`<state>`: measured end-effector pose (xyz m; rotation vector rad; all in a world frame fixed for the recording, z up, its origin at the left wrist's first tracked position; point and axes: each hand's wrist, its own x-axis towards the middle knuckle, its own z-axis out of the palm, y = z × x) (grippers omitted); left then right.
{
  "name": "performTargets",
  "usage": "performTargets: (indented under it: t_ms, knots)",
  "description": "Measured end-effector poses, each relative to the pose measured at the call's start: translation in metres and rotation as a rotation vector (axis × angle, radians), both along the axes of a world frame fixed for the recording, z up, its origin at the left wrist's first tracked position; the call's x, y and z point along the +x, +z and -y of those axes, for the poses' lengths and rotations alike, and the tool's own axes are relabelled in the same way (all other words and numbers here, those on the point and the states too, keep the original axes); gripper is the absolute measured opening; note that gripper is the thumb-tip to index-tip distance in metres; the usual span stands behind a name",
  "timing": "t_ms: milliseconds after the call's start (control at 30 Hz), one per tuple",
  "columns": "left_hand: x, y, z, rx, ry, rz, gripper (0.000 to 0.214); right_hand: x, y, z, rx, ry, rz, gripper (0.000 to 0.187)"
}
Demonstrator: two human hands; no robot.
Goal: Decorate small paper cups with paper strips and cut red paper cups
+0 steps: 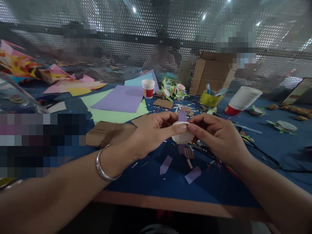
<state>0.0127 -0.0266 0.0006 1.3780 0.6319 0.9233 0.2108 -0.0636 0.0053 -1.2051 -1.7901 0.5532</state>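
Observation:
Between my two hands is a small round white paper cup bottom (181,138), held just above the blue table. My left hand (156,131) pinches its left side, thumb on the white face. My right hand (214,135) grips the right side, its thumb close to the other thumb. A purple paper strip (182,115) sticks up from the far edge of the white piece, and whether it is glued on I cannot tell. Below lie two loose purple paper pieces (166,164) and a bit of corrugated cardboard (189,153).
Purple paper sheets (119,99) over green ones lie at the left, with cardboard (109,133) nearer. A paper cup (148,88), several finished green-legged paper turtles (172,90), a yellow pen holder (211,98) and stacked cups (243,100) stand behind. Black cables (265,154) run at right.

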Motion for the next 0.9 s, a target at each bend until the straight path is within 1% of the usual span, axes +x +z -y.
performTargets:
  t_ms: [133, 233, 300, 433, 600, 700, 800, 900]
  knots:
    - [-0.003, 0.001, -0.003, -0.068, -0.044, 0.046, 0.023, 0.001, -0.002, -0.001, 0.007, 0.024, 0.001, 0.032]
    - [-0.003, 0.001, -0.005, -0.118, 0.009, 0.066, 0.021, 0.001, -0.002, -0.001, 0.012, 0.026, 0.011, 0.029]
    - [-0.003, 0.001, -0.005, -0.11, 0.057, 0.06, 0.022, -0.001, -0.002, 0.0, -0.003, 0.021, 0.02, 0.025]
    - [-0.004, 0.001, -0.005, -0.042, 0.081, 0.037, 0.025, -0.002, 0.0, 0.0, -0.042, 0.023, 0.038, 0.02]
    - [-0.004, 0.0, -0.003, 0.079, 0.113, -0.028, 0.025, -0.001, -0.001, -0.001, -0.031, 0.042, 0.031, 0.018]
    - [-0.006, 0.0, -0.005, 0.154, 0.079, -0.123, 0.025, 0.0, -0.001, -0.002, -0.024, 0.03, 0.038, 0.016]
    - [-0.008, 0.002, -0.009, 0.218, 0.052, -0.183, 0.03, 0.0, 0.002, -0.002, -0.021, 0.011, 0.044, 0.012]
    - [-0.013, 0.005, -0.016, 0.223, 0.135, -0.19, 0.038, 0.002, 0.005, -0.002, 0.0, -0.023, 0.041, 0.012]
